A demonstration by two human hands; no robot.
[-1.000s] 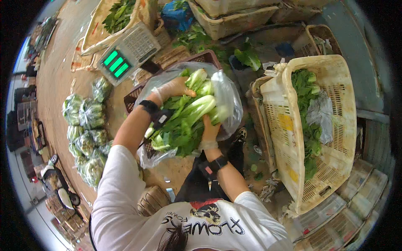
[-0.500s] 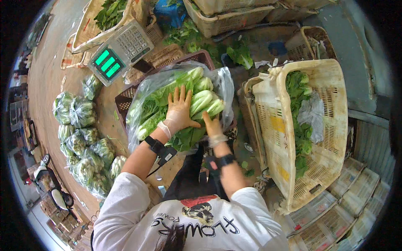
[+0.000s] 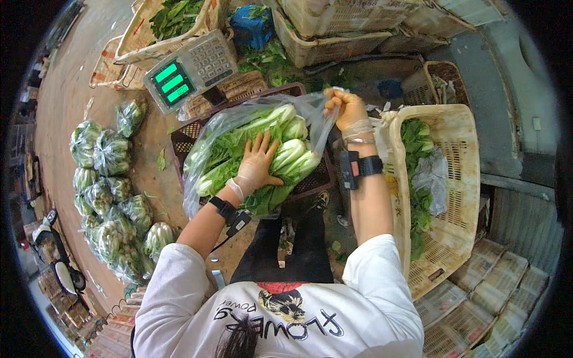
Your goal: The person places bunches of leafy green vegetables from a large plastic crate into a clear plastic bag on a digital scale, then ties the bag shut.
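Observation:
Several heads of leafy green vegetable with pale stems lie in a clear plastic bag, its mouth spread wide. The bag rests in a dark brown plastic crate. My left hand, in a thin glove, lies flat on the leaves with its fingers apart. At the bag's upper right edge, my right hand is closed on the plastic and pulls it up and outward. Its gloved fingers are curled around the film.
A scale with a green display stands beyond the crate. Filled bags of greens sit on the floor at left. At right is a large cream crate holding more greens. Cream crates are stacked at the back.
My right hand has left the vegetables and moved up and right to the bag's edge, which it now grips. My left hand stays on the leaves.

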